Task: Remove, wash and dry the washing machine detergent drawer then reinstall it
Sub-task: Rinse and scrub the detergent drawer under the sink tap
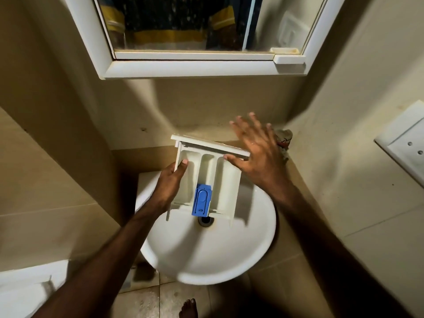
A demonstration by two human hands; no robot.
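Drawer out of the machine, held over the basin; washing apparently not begun.

Left hand [168, 182] clamped on the left wall of the white plastic three-compartment detergent drawer [206, 177], thumb hooked inside the left compartment, fingers hidden beneath. Right hand [257, 154] flat and spread at the drawer's right side, thumb tip touching the front-panel corner, fingers fanned past it, gripping nothing. Blue plastic siphon cap [202, 199] seated in the middle channel, at the drawer's near end. Round white ceramic basin [252, 237] directly below the drawer, drain showing just under the near end. No running water visible, tap not seen. White-framed mirror cabinet [195, 65] on the wall above the drawer. Judged: removal done; wash, dry, reinstall all left.
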